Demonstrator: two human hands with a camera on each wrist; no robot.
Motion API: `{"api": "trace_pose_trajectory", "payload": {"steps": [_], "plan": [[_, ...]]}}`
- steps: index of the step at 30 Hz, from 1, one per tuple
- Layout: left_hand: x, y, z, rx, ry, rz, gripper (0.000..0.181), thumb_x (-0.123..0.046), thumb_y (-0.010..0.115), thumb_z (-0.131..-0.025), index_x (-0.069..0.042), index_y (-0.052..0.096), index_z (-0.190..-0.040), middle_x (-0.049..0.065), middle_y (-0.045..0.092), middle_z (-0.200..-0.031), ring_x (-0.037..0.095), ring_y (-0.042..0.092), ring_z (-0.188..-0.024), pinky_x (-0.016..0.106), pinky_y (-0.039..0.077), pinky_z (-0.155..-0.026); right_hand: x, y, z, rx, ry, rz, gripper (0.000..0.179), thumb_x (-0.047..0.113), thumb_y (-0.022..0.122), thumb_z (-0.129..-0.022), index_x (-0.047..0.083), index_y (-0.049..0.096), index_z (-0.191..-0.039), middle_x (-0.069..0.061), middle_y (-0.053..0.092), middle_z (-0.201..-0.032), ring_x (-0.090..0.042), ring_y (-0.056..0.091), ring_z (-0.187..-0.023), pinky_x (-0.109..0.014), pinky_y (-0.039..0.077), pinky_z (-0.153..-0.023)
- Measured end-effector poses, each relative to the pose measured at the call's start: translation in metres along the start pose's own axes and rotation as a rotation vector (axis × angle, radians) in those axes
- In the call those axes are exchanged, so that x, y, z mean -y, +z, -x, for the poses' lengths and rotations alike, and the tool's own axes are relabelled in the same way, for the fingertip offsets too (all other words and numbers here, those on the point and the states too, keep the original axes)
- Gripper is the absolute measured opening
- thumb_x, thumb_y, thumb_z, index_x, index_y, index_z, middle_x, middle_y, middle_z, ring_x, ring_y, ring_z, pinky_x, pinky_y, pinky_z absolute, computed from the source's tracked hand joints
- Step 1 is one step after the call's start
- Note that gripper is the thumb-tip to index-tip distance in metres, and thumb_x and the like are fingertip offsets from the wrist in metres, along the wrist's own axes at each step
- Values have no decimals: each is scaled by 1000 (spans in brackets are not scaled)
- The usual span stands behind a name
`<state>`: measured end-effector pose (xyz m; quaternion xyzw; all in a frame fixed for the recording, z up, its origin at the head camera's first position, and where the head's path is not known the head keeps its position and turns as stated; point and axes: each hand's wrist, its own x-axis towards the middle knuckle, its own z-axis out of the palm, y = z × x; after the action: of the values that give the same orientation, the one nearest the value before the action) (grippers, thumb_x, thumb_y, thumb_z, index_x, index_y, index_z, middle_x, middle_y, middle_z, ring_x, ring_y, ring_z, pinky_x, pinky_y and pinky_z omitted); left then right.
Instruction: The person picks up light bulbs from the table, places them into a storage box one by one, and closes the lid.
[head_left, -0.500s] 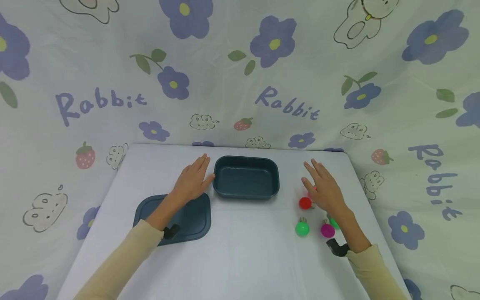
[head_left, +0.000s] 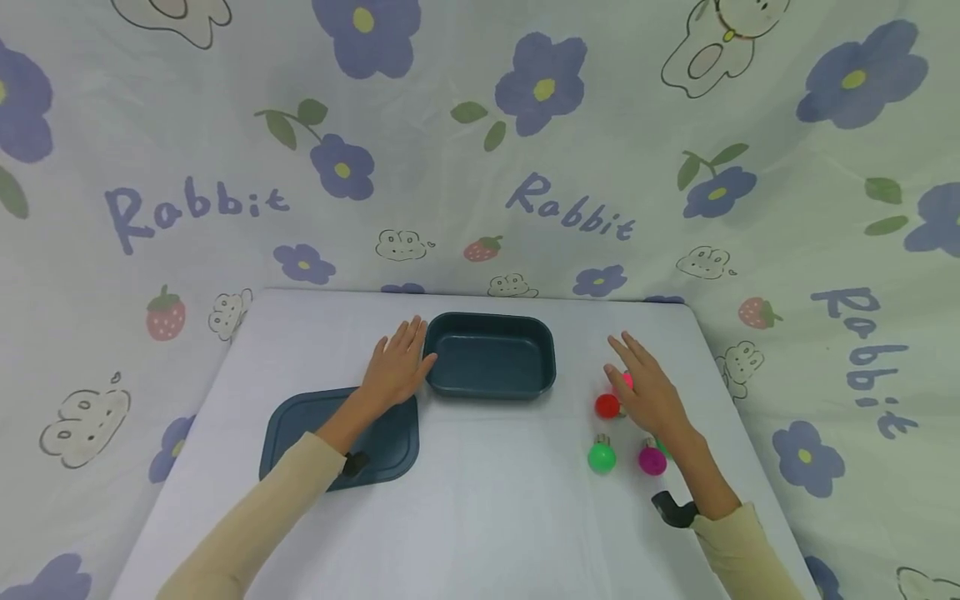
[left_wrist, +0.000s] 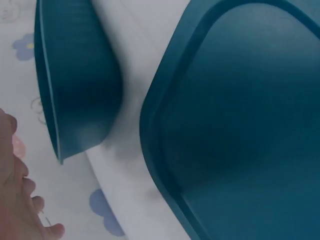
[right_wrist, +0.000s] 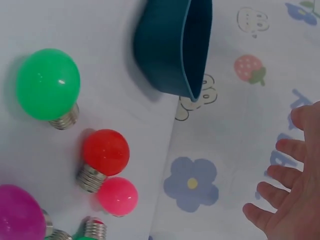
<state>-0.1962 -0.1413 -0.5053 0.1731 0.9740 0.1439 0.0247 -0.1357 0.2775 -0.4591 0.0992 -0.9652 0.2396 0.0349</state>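
Light bulbs [head_left: 607, 406] in several colours lay on the white surface [head_left: 487, 508], near the right hand [head_left: 651, 400]; the left hand [head_left: 395, 368] was beside the dark teal box [head_left: 491, 367]. Each grip was empty, with its fingers stretched out.

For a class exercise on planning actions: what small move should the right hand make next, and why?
Probably lower the right hand towards the red bulb to pick it up. The hand holds nothing, that bulb lies near it on the table, and the container is empty.
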Motion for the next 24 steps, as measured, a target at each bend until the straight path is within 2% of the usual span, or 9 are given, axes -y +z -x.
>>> {"api": "trace_pose_trajectory", "payload": {"steps": [6,9,13,19,24], "plan": [[0,8,-8,-15,-10,-16,69,-40,39,-108,2,17,-158,19,14,-164,37,13,-150,63,15,-114,-4,6,12,7,29,-67,56,33,50,-106,11,37,-155,-18,27,-160,-43,26,-144,-70,30,-104],[1,13,-12,-23,-24,-18,69,-40,40,-108,1,18,-158,19,15,-164,37,13,-150,63,15,-114,-5,12,19,3,36,-125,55,34,50,-106,9,40,-153,-19,31,-158,-43,28,-144,-67,30,-106],[3,20,-16,-14,-54,-23,69,-41,40,-108,0,19,-158,19,13,-164,36,11,-150,63,13,-114,-5,25,33,-41,49,-210,49,26,54,-105,4,46,-148,-21,41,-153,-41,32,-142,-61,31,-109],[5,26,-19,7,-75,-22,68,-42,38,-108,-1,20,-158,19,13,-164,35,9,-151,62,12,-115,-5,50,58,-120,152,-246,44,19,60,-102,3,54,-142,-18,54,-142,-38,48,-133,-55,42,-103],[8,29,-22,2,-67,-30,68,-43,38,-107,-1,21,-158,19,14,-164,36,11,-150,62,12,-115,-5,70,76,-135,227,-293,45,18,64,-100,2,54,-141,-19,55,-141,-37,48,-133,-51,44,-101]]}}
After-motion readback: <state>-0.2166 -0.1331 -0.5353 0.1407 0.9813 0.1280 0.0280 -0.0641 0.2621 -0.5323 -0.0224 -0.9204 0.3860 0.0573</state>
